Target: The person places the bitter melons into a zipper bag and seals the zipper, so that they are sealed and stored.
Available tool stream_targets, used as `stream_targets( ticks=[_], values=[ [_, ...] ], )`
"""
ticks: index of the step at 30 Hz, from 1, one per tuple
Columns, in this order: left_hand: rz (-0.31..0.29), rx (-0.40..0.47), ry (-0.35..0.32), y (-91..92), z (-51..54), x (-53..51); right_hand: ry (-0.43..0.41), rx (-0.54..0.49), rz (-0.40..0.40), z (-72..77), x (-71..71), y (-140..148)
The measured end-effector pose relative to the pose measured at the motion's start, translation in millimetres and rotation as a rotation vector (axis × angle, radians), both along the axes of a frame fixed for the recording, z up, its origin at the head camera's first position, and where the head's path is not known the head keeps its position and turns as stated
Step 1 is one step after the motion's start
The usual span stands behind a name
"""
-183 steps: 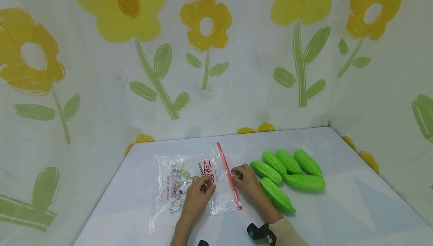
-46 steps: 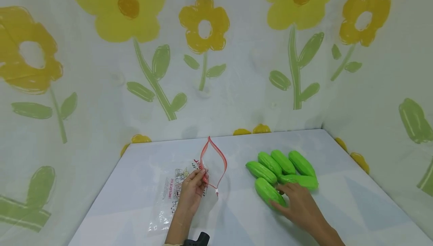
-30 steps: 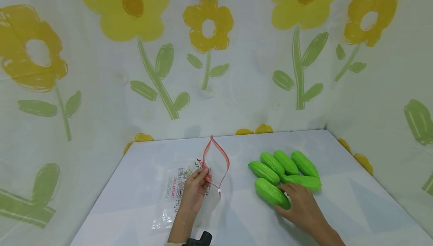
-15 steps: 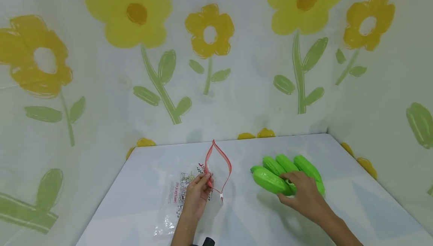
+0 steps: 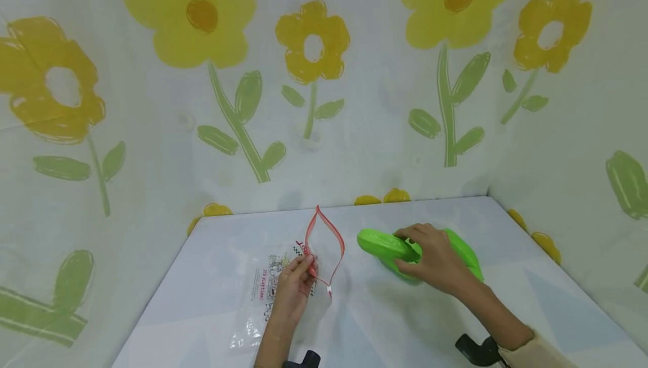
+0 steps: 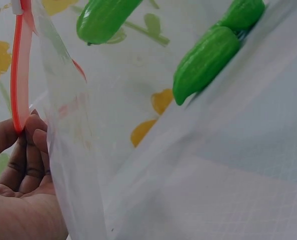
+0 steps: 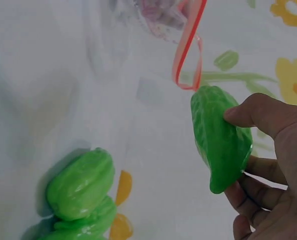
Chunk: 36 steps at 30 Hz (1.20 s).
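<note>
My left hand pinches the red zip edge of a clear plastic zip bag and holds its mouth apart in a loop. Cartoon figures and red lettering are printed on the bag. In my right hand is a green, ridged bitter melon, gripped between thumb and fingers and raised off the table. The right wrist view shows this melon with its pointed end near the fingers. Behind and below my right hand lie more green bitter melons, partly hidden by it.
The white table runs back to a flower-print cloth wall. Another side of the cloth stands at the right. A black wrist mount sits on my right forearm.
My right hand has taken hold of the nearest bitter melon, lifted it and carried it up and left toward the bag. Earlier the bag lay flat; now my left hand holds its mouth apart.
</note>
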<state>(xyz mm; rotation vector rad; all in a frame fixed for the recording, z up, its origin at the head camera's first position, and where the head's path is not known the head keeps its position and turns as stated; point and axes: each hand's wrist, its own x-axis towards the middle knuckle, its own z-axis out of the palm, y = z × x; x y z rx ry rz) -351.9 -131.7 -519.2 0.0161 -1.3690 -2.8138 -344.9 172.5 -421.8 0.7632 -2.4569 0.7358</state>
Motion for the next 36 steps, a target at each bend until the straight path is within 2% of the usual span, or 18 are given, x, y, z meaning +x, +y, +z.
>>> stream_targets(
  ticks=[7,16,19,25,36],
  values=[
    [0.001,0.009,-0.016,-0.1,0.7,0.3,-0.038,0.033,0.021,12.4,-9.5,-18.5],
    [0.004,-0.010,0.024,0.3,-0.7,-0.4,-0.054,0.078,0.060,27.7,-18.6,-40.3],
    [0.018,-0.006,0.010,-0.5,-1.1,0.0,-0.056,0.102,0.067,31.5,-21.8,-47.1],
    [0.004,0.004,-0.026,-2.4,-0.5,0.4,-0.056,0.133,0.080,35.8,-27.5,-57.3],
    [0.000,-0.003,-0.048,-4.4,1.5,-0.4,-0.049,0.195,0.090,42.9,-34.5,-74.0]
  ],
)
